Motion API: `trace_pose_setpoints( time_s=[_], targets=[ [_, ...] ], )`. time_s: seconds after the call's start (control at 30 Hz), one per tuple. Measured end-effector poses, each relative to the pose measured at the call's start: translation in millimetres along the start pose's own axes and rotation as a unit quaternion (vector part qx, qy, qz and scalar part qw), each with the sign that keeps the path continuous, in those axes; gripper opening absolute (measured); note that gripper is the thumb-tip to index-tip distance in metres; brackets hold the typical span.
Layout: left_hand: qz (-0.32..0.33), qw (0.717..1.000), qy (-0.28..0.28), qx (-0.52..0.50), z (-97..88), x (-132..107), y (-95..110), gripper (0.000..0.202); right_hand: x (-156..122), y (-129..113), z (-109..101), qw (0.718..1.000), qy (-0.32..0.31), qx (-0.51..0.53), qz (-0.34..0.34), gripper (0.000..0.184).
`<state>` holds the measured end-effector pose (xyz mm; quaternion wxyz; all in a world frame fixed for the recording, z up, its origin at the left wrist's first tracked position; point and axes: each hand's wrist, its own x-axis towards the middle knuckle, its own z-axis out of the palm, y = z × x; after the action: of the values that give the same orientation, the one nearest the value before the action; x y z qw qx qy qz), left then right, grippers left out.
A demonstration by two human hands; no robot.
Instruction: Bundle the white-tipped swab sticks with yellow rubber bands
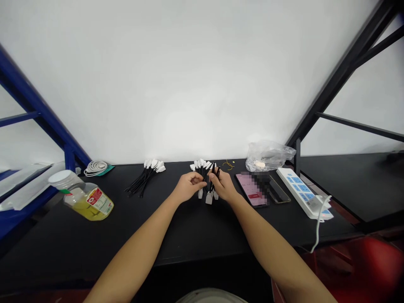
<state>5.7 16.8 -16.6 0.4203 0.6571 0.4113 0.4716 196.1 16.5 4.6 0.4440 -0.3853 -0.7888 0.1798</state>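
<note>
Head view: left hand [188, 186] and right hand [224, 185] meet at mid-table, fingers of both curled closed on the cable bundle [204, 169], which has black leads and white plug ends. Some plugs fan up toward the wall and a few hang below the knuckles (exact finger placement hidden). The bundle sits over the black table [189, 235], centre, toward the far edge. A second bundle [145, 176] lies loose to the left, well apart. Further left: jar [86, 198] on its side, white coil [95, 167]. Right of the hands: phone [252, 188], power strip [303, 192], plastic bag [267, 155].
</note>
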Motion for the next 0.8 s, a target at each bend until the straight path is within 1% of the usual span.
trace_pose_setpoints(
  time_s=[0.07,0.17,0.23,0.3,0.33,0.37,0.4,0.43,0.5,0.53,0.57,0.67,0.73,0.8],
  targets=[
    [-0.003,0.999,-0.033,0.014,9.1,-4,2,0.034,-1,0,1,1.0,-0.005,0.008,-0.01,0.027],
    [0.001,0.998,-0.057,0.008,13.7,-6,2,0.032,-1,-2,3,1.0,-0.01,-0.008,0.015,0.026],
    [0.009,0.999,-0.037,0.03,7.9,-3,-1,0.03,-1,-2,2,0.999,0.0,-0.022,0.029,0.029],
    [0.041,0.994,-0.007,0.104,-3.6,1,-6,0.025,0,-2,0,0.999,0.021,-0.026,0.032,0.033],
    [0.065,0.985,-0.001,0.158,-10.2,3,-9,0.022,0,-1,-1,0.999,0.031,-0.026,0.035,0.034],
    [0.089,0.973,-0.012,0.214,-16.3,4,-12,0.019,0,-1,-2,0.998,0.04,-0.027,0.038,0.035],
    [0.106,0.958,-0.031,0.266,-21.4,5,-15,0.015,0,0,-3,0.998,0.046,-0.03,0.042,0.035],
    [0.114,0.943,-0.054,0.308,-25.2,6,-19,0.017,1,1,-3,0.997,0.051,-0.034,0.046,0.035],
    [0.113,0.917,-0.085,0.372,-28.2,7,-24,0.034,1,2,-3,0.997,0.052,-0.043,0.048,0.034],
    [0.109,0.907,-0.089,0.398,-27.8,6,-25,0.039,1,2,-3,0.996,0.05,-0.048,0.048,0.034],
    [0.106,0.897,-0.085,0.421,-26.7,6,-26,0.039,1,3,-2,0.997,0.047,-0.051,0.047,0.034],
    [0.11,0.874,-0.063,0.47,-22.9,6,-26,0.024,2,3,0,0.997,0.035,-0.053,0.041,0.033],
    [0.119,0.868,-0.061,0.479,-22.4,5,-25,0.015,1,5,0,0.997,0.033,-0.052,0.039,0.033],
    [0.126,0.869,-0.063,0.474,-23.8,5,-22,0.012,1,6,0,0.997,0.036,-0.052,0.04,0.034]
  ],
)
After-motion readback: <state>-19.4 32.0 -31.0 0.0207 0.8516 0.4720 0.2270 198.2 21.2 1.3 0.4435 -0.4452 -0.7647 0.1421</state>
